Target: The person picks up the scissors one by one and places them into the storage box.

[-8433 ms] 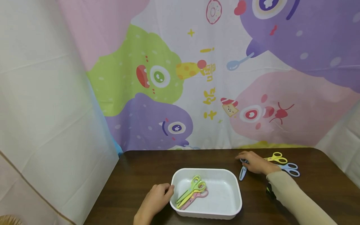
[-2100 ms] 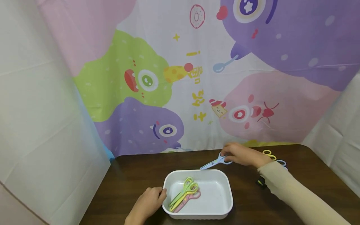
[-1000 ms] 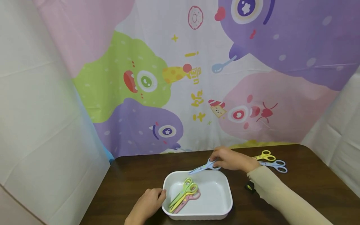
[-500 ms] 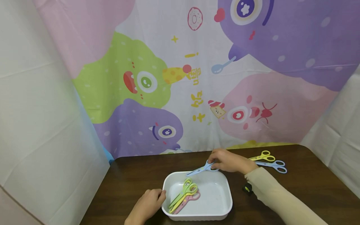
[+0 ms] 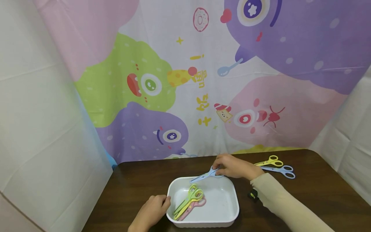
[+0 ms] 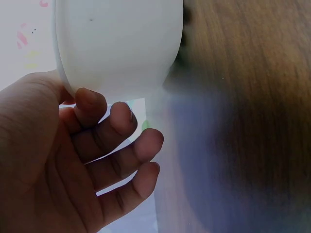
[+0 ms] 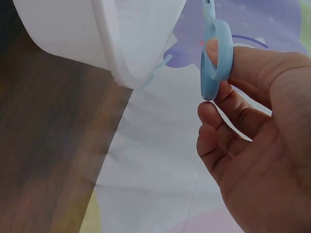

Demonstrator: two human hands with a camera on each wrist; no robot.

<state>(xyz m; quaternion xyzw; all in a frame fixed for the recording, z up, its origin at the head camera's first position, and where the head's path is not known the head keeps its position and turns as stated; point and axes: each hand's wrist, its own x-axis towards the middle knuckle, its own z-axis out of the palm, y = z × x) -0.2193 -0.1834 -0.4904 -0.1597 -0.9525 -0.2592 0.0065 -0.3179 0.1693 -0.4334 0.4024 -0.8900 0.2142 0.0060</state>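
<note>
Scissors first: my right hand pinches the handle loop of the blue scissors, thumb through the ring in the right wrist view, and the blades point out over the far rim of the white tub without touching it, as far as I can tell. My left hand rests at the tub's near left corner, fingers loosely curled against the outer wall, steadying it.

By my reckoning the sorting is about half done. Inside the tub lie the green scissors, the yellow-green scissors and the pink scissors, bunched together on the left. The blue pair in my grip is over the tub but not yet set down. Left on the table are the yellow scissors and the pale blue scissors, side by side, well apart from the tub on my right.

The table is dark wood grain. Behind it hangs a cartoon backdrop of pastel monsters, with plain white sheeting at the left
</note>
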